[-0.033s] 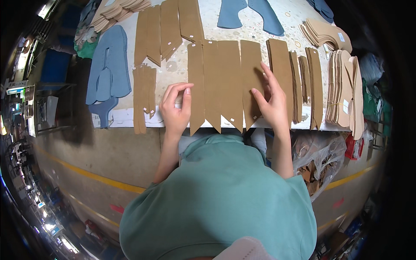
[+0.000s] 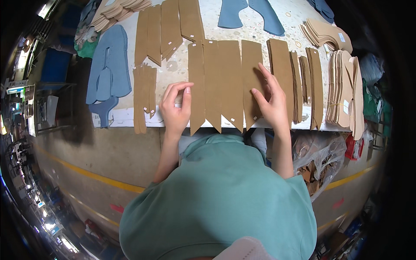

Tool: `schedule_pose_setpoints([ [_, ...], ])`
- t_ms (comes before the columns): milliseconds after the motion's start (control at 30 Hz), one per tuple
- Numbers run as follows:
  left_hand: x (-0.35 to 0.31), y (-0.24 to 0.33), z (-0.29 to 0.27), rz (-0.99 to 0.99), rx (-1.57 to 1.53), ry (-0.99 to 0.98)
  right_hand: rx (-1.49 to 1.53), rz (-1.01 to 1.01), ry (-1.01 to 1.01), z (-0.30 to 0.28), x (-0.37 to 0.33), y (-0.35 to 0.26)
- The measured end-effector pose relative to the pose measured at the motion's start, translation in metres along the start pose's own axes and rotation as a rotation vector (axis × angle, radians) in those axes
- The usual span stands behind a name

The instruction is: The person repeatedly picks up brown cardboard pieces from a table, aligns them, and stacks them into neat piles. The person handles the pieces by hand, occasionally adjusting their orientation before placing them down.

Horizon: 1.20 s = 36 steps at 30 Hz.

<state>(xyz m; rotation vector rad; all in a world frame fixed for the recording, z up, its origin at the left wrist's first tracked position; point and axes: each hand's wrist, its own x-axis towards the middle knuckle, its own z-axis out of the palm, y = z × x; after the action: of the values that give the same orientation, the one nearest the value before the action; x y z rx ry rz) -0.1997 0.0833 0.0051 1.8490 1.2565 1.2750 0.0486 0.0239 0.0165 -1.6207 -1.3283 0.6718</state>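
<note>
My left hand point(image 2: 174, 108) is at the left edge of a row of brown strips point(image 2: 211, 82), its fingers curved. The thumb tip is close to the fingertips but apart from them, and no object shows between them. Over the rightmost strip point(image 2: 251, 78) of this row, my right hand point(image 2: 274, 102) has its fingers spread and casts a shadow on it. Whether either hand touches the strips I cannot tell. Flat and leather-like, the strips have pointed lower ends that overhang the table's front edge, and some carry small white labels.
More brown strips lie at the upper left point(image 2: 170, 28) and stacked at the right point(image 2: 281, 65). Blue cut pieces point(image 2: 117, 65) flank the left side. Tied beige pieces point(image 2: 339, 91) stand at the right edge of the white table point(image 2: 125, 117). A clear plastic bag point(image 2: 323, 151) of scraps is below.
</note>
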Motion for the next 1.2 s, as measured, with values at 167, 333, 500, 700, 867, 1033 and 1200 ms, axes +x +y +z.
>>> schedule_pose_setpoints([
  [167,0.002,-0.003,-0.005,-0.009,0.005,0.013,0.647,0.129,-0.157,-0.029,0.001,-0.028],
  [333,0.006,-0.002,-0.001,-0.094,-0.118,-0.021,0.817,0.107,-0.209,-0.037,0.011,-0.054],
  [500,0.002,0.016,0.007,-0.495,-0.675,-0.371,0.881,0.019,-0.173,-0.008,0.016,-0.043],
  [700,0.000,0.026,0.031,-0.466,-0.516,-0.458,0.380,0.185,-0.132,0.036,0.009,-0.007],
  [867,-0.006,0.030,0.033,-0.299,-0.263,-0.452,0.175,0.100,-0.092,0.032,-0.009,-0.004],
  [1033,-0.010,0.035,0.030,-0.301,-0.206,-0.475,0.121,0.093,-0.064,0.032,-0.021,-0.011],
  [1200,-0.012,0.038,0.028,-0.294,-0.188,-0.480,0.056,0.042,-0.031,0.031,-0.026,-0.015],
])
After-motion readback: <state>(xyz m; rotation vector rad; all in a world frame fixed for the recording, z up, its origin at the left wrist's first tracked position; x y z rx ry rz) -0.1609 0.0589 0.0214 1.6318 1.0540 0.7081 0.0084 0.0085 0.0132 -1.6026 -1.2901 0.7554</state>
